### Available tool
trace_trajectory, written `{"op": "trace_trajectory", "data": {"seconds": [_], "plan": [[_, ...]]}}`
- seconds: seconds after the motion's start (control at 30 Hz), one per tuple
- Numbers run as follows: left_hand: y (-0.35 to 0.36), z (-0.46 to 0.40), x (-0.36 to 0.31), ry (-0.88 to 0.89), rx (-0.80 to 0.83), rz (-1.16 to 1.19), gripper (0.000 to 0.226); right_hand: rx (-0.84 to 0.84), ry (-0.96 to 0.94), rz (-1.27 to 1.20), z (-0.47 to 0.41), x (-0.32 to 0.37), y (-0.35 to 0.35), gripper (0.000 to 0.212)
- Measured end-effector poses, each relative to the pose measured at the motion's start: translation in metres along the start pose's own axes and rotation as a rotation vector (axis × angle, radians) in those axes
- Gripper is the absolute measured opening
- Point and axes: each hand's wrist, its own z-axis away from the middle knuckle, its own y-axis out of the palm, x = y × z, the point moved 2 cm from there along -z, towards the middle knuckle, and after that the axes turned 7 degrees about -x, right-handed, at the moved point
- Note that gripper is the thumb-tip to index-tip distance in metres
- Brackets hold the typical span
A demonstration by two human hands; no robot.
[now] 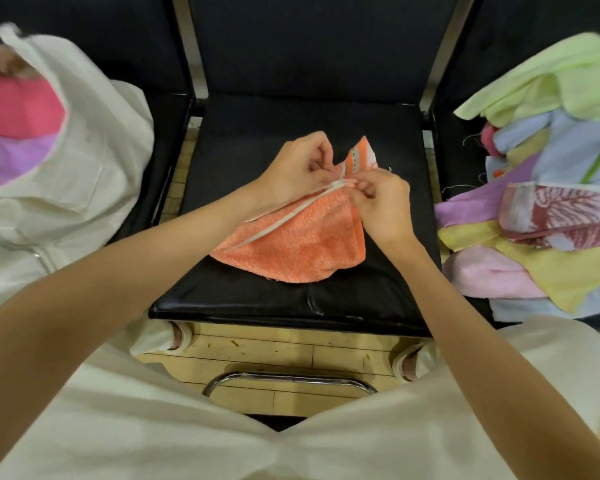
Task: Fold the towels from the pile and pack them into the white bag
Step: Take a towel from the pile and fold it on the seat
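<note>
Black padded seat [291,296] as work surface, orange towel [291,247] spread mid-fold, left hand [297,168] and right hand [383,206] pinching its white-trimmed corners together, white bag [84,161] left, unfolded pile [548,202] right.

Both forearms are bare from the elbow down, with no sleeve, watch or ring visible on the left hand [297,168] or the right hand [383,206]. The person wears a loose, plain white garment [187,427] of smooth cloth that spreads over both legs. Pale sandals [182,336] with light straps show on both feet.
</note>
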Motion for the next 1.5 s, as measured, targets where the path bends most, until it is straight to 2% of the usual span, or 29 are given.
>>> {"op": "trace_trajectory", "data": {"seconds": [0.13,0.2,0.3,0.37,0.5,0.63,0.77,0.83,1.03,1.17,1.3,1.5], "plan": [[-0.05,0.012,0.035,-0.178,-0.185,-0.225,0.014,-0.007,0.009,0.049,0.001,-0.003,0.004,0.017],[-0.079,0.033,0.068,-0.355,-0.193,-0.383,0.008,-0.014,0.021,0.066,0.005,-0.004,0.008,0.02],[-0.109,0.074,0.107,-0.57,-0.191,-0.484,0.012,-0.052,0.063,0.072,0.013,-0.006,0.013,0.023],[-0.119,0.096,0.121,-0.653,-0.196,-0.478,0.013,-0.09,0.107,0.059,0.017,-0.007,0.016,0.024],[-0.12,0.12,0.128,-0.807,-0.118,-0.304,0.007,-0.117,0.147,0.012,0.023,-0.007,0.019,0.022],[-0.115,0.126,0.125,-0.835,-0.107,-0.253,0.007,-0.117,0.177,-0.006,0.029,0.0,0.017,0.022],[-0.101,0.128,0.124,-0.859,-0.203,-0.262,0.015,-0.116,0.208,0.001,0.035,0.004,0.016,0.021],[-0.097,0.125,0.12,-0.85,-0.259,-0.241,0.013,-0.117,0.205,0.004,0.036,0.005,0.014,0.02],[-0.092,0.114,0.112,-0.937,-0.431,-0.063,0.024,-0.09,0.184,0.02,0.037,0.012,0.005,0.018],[-0.107,0.108,0.112,-0.931,-0.455,-0.123,0.02,-0.067,0.185,0.024,0.037,0.013,-0.001,0.017],[-0.134,0.103,0.09,-0.818,-0.323,-0.492,0.023,-0.176,0.26,-0.006,0.033,0.015,-0.017,0.018],[-0.125,0.107,0.055,-0.907,0.007,-0.583,0.021,-0.287,0.237,-0.044,0.027,0.03,-0.035,0.018]]}}
